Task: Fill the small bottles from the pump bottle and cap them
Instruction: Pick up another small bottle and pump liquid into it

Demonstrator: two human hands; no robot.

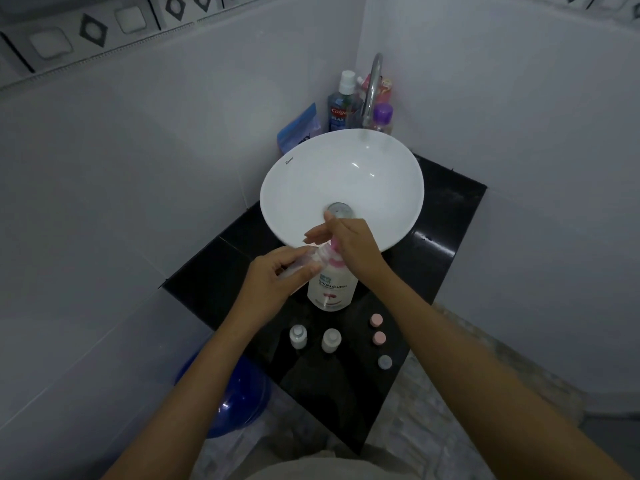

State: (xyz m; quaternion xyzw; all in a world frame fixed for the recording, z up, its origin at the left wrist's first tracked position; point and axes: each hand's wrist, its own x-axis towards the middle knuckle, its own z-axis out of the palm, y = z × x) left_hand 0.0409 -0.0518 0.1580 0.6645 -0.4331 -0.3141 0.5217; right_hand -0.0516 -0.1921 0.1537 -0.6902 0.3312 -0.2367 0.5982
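Gripping a clear small bottle (301,263) at nine o'clock of the pump bottle (332,289), the left hand (273,282) held it; the right hand (353,244) pressed the pump; two bottles (298,336) and three caps (379,337) waited at six o'clock, uncapped

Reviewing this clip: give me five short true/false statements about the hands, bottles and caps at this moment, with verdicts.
1. The left hand holds a small clear bottle at the pump spout. True.
2. The right hand rests in the sink. False: it is on top of the pump bottle.
3. Two small bottles stand on the black counter. True.
4. Three loose caps lie left of them. False: right.
5. All the caps are pink. False: the nearest is pale grey-blue.
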